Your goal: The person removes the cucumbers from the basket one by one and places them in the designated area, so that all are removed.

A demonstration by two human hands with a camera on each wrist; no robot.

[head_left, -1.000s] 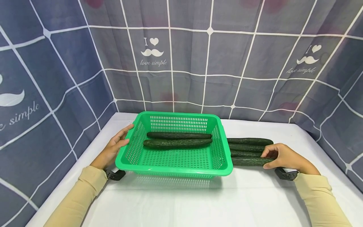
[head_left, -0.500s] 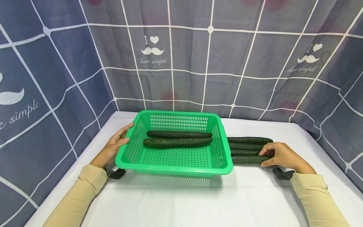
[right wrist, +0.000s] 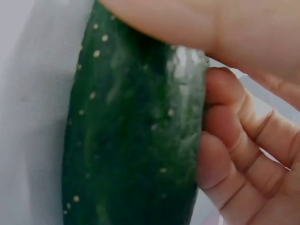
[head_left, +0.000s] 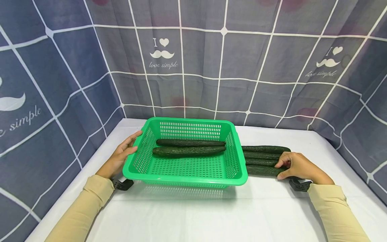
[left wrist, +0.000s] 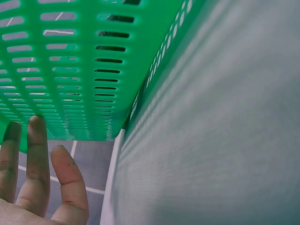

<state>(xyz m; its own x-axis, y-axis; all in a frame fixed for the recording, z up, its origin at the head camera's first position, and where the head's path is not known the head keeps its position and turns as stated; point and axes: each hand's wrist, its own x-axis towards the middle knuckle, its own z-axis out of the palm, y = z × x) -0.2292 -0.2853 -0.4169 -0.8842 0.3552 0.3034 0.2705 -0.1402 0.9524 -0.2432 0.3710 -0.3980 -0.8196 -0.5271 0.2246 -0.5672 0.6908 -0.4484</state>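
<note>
A green plastic basket (head_left: pixel 185 182) stands on the table with two dark green cucumbers (head_left: pixel 188 152) lying side by side in it. My left hand (head_left: pixel 121 157) touches the basket's left side at the rim. In the left wrist view, its fingers (left wrist: pixel 36 164) extend fairly straight along the outside of the slotted wall. To the right of the basket, several cucumbers (head_left: pixel 263 155) lie in a row. My right hand (head_left: pixel 299 167) grips the nearest cucumber (right wrist: pixel 131 122) near its right end, thumb on one side and curled fingers on the other. The basket hides the row's left ends.
A white cloth (head_left: pixel 193 215) covers the table. Grey-blue checked curtains (head_left: pixel 199 94) enclose it at the back and both sides. Black wrist mounts (head_left: pixel 123 184) sit below both hands.
My right hand has shifted slightly left along the nearest cucumber, its fingers around it. The left hand and the basket have stayed in place.
</note>
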